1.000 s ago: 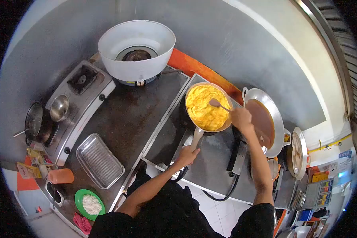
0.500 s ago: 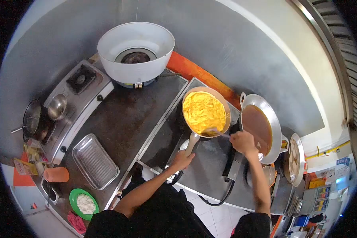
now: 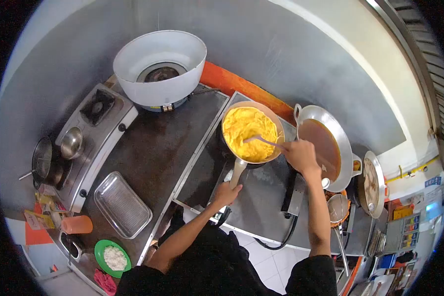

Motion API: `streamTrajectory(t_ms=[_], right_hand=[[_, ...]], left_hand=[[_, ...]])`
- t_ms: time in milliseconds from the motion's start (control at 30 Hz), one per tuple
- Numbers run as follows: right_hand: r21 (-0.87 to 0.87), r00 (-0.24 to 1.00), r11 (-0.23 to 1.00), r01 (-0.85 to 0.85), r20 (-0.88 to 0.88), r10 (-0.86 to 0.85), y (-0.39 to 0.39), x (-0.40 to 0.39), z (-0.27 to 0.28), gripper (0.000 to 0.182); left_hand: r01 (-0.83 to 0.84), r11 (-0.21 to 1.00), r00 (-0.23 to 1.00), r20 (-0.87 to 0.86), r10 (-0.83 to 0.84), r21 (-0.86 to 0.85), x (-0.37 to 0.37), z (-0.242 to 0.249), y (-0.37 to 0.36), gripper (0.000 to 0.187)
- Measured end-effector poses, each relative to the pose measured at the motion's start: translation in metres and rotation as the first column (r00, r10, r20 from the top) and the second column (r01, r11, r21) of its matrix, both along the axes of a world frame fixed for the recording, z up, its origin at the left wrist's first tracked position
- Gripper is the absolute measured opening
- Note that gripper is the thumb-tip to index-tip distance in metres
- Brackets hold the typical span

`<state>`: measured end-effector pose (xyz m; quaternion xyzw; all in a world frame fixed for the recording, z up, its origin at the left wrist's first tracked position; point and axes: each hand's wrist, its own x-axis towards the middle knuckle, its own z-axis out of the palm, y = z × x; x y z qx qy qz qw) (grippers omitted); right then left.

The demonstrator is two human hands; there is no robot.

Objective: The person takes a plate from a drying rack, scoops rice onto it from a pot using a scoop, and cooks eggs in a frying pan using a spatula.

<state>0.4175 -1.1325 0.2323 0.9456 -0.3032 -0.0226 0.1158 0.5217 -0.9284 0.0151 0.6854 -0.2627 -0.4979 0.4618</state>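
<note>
A frying pan [image 3: 280, 140] with a tan inside holds yellow egg-like food [image 3: 246, 129]. My left hand [image 3: 226, 194] is wrapped round the pan's pale handle [image 3: 239, 171], on the near side. Closed round the end of a spatula [image 3: 267, 142] is my right hand [image 3: 300, 155], just right of the pan. The spatula's tip rests in the middle of the yellow food. A large wok [image 3: 336, 130] of brown liquid [image 3: 318, 145] stands right beside my right hand.
A white ring-shaped burner guard [image 3: 158, 89] stands at the back left. Left are a gas stove [image 3: 91, 148], a metal tray [image 3: 123, 204], an orange cup [image 3: 77, 225] and a green plate [image 3: 102, 256] of white food. A strainer [image 3: 337, 208] and another wide pan [image 3: 375, 172] are right.
The spatula has moved from the pan's near right edge up to the middle of the food, which looks more broken up. The view has shifted slightly.
</note>
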Motion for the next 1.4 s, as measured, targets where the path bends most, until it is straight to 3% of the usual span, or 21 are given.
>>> streamTrajectory(t_ms=[133,267,400,500,567,600,633,733,900,967,1100,1200,1267,1333,1400], right_hand=[[0.038,0.995,0.995,0.092,0.023,-0.092,0.028,-0.024,0.044,0.021],[-0.037,0.951,0.965,0.259,0.187,-0.248,0.002,-0.035,0.000,0.022],[0.017,0.909,0.919,0.393,0.142,-0.392,-0.045,-0.034,-0.079,0.024],[0.247,0.922,0.949,0.197,0.281,-0.264,-0.042,-0.020,-0.109,0.024],[0.341,0.934,0.927,0.153,0.257,-0.249,-0.025,-0.008,-0.111,0.023],[0.249,0.959,0.962,0.114,0.226,-0.172,-0.006,-0.004,-0.102,0.022],[0.290,0.944,0.946,0.144,0.248,-0.219,0.010,0.000,-0.099,0.019],[0.239,0.968,0.966,0.099,0.204,-0.150,0.036,-0.008,-0.097,0.018],[0.113,0.987,0.989,0.099,0.115,-0.112,0.059,-0.033,-0.033,0.015],[0.024,0.968,0.995,0.093,0.231,-0.096,0.058,-0.040,-0.006,0.016],[-0.024,0.940,0.961,0.276,0.214,-0.265,0.005,-0.043,-0.023,0.022],[-0.050,0.936,0.960,0.276,0.243,-0.256,-0.058,-0.036,-0.065,0.024],[0.008,0.946,0.970,0.243,0.220,-0.239,-0.087,-0.020,-0.082,0.028],[0.225,0.947,0.968,0.112,0.273,-0.173,-0.111,-0.009,-0.100,0.030],[0.300,0.966,0.954,0.000,0.247,-0.077,-0.110,0.008,-0.092,0.030]], left_hand=[[-0.034,0.998,0.999,-0.038,0.032,-0.052,-0.001,0.003,0.002,0.035],[0.015,0.999,1.000,0.020,-0.015,-0.031,0.001,0.005,0.003,0.036],[0.003,1.000,1.000,0.026,-0.002,-0.017,0.002,0.009,0.002,0.038],[0.006,1.000,1.000,0.023,-0.006,-0.010,-0.001,-0.001,0.002,0.039],[0.009,1.000,0.999,0.037,-0.008,-0.012,-0.001,-0.005,-0.001,0.039],[0.011,1.000,0.999,0.049,-0.011,-0.010,-0.002,-0.006,-0.001,0.039],[0.013,1.000,0.998,0.061,-0.012,-0.008,-0.001,-0.006,0.000,0.039],[0.000,1.000,0.997,0.073,-0.001,0.010,-0.003,-0.007,-0.002,0.038],[0.025,1.000,0.998,0.064,-0.025,0.006,0.000,-0.003,0.000,0.039],[0.023,1.000,0.997,0.070,-0.024,0.012,0.001,-0.004,-0.001,0.038],[0.029,0.999,0.998,0.062,-0.030,0.015,0.001,0.008,0.002,0.036],[0.033,0.999,0.999,0.043,-0.033,0.011,0.001,0.006,0.002,0.036],[0.031,1.000,0.999,0.035,-0.031,0.001,0.000,0.003,0.001,0.037],[0.031,0.999,0.999,0.036,-0.031,-0.010,-0.001,-0.001,0.001,0.038],[0.044,0.999,0.996,-0.080,-0.046,-0.021,0.001,-0.005,0.001,0.046]])
